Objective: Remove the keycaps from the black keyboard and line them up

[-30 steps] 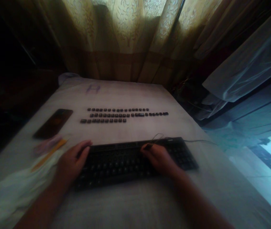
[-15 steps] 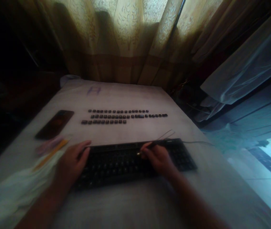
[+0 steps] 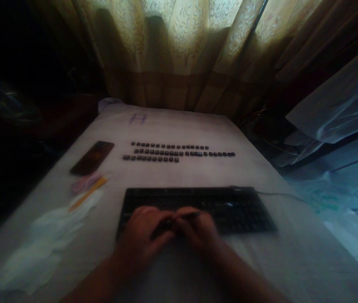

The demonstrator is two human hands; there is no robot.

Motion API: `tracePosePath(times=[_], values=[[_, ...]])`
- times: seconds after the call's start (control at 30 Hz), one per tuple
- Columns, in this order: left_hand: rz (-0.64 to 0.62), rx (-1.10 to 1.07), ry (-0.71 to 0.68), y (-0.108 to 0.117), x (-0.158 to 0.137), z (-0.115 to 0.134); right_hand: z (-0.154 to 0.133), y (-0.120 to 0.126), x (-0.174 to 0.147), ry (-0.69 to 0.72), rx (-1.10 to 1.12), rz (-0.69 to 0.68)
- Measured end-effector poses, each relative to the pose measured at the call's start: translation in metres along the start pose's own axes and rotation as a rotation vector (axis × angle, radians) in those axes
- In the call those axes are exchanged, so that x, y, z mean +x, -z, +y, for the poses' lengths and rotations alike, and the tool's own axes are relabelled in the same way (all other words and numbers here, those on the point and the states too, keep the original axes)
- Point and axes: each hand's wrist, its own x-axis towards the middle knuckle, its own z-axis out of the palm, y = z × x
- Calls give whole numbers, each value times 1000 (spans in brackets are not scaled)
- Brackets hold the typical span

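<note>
A black keyboard (image 3: 242, 214) lies flat on the cloth-covered table in front of me. My left hand (image 3: 144, 231) is over its left half, fingers curled in, against something dark that I cannot make out. Right beside it, my right hand (image 3: 197, 229) is closed on a slim dark tool (image 3: 193, 215), its kind unclear in the blur. The fingertips of both hands meet or nearly meet over the keyboard's near edge. Beyond the keyboard, loose black keycaps (image 3: 156, 152) stand in three rows. The hands hide the keyboard's lower middle.
To the left are a dark phone (image 3: 93, 158), a pink cloth (image 3: 86, 183), a yellow-orange strip (image 3: 87, 194) and a crumpled white cloth (image 3: 49, 231). A cable (image 3: 282, 195) runs right from the keyboard. Patterned curtains (image 3: 185, 46) hang behind the table (image 3: 179, 122).
My left hand has moved right from the keyboard's left end, and my right hand has come left and nearer to me, so they now meet. The view has shifted left.
</note>
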Motion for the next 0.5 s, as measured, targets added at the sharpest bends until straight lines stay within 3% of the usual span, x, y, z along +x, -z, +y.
tracePosePath(times=[0.27, 0.5], values=[[29, -84, 146, -2, -1, -8, 6, -5, -1, 109, 0, 37], [58, -27, 140, 3, -1, -15, 18, -2, -6, 139, -155, 60]])
